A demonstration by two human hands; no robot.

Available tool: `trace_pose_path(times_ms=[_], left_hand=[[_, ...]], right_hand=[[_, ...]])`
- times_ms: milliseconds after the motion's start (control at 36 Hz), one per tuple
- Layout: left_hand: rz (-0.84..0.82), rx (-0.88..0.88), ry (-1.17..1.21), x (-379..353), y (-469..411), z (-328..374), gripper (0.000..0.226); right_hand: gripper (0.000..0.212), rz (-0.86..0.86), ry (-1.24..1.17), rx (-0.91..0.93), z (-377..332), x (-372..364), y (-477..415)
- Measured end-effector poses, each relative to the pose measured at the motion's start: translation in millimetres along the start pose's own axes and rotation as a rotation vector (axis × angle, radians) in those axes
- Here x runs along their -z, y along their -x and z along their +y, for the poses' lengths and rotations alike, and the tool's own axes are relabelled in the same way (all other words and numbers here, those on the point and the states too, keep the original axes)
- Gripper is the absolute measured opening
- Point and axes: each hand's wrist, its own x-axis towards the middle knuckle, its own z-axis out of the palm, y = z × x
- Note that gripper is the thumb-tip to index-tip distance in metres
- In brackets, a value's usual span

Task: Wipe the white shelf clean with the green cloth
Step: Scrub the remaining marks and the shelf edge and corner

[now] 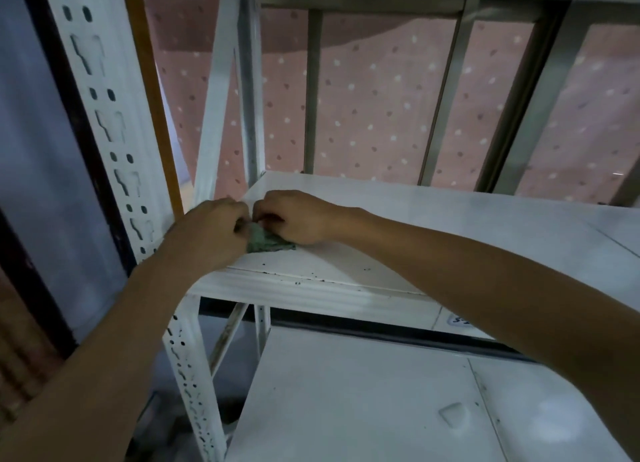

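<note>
The white shelf, a flat painted metal board, runs from the left of the view toward the right. Its front lip faces the camera.

The green cloth, a small crumpled fabric wad, lies on the shelf surface at the left end, near the front edge and close to the rear corner post. Its visible part is wider than it is tall. Its long axis runs roughly along the length of the shelf, and a tapered corner points right. The left part of the cloth is hidden behind the hands.

The left hand is at the left side of the cloth, with the back of the hand toward the camera. Its fingers are curled inward onto the cloth. The right hand is just beside it, with its heel on the shelf. Its fingers are curled and pinch the upper edge of the cloth. The two hands nearly touch above the cloth.

Small dark specks are scattered on the shelf near the front lip, to the right of the cloth.

A white perforated steel upright stands at the left front corner. A second white board, the lower shelf, lies beneath. A pink dotted curtain hangs behind grey metal bars.
</note>
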Motion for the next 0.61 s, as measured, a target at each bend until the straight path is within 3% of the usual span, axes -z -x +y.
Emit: trace_pose_path(times_ms=[139,250,333,611], left_hand=[[0.002,0.022,-0.060,13.0,14.8,1.3,0.024],[0.059,0.019,-0.009,14.9,37.2,0.9,0.006],[0.180,-0.024,0.039,5.2,53.2,-0.3,0.004],[0.376,-0.237,0.082,-23.4,72.3,39.1,0.028]], right_hand=[[0.037,0.010,-0.126,0.098,-17.7,-0.9,4.7],[0.035,0.069,-0.177,0.140,-25.6,-1.5,9.9],[0.036,0.095,-0.213,0.135,-24.0,-0.8,19.3],[0.045,0.073,-0.252,0.090,2.0,1.4,67.6]])
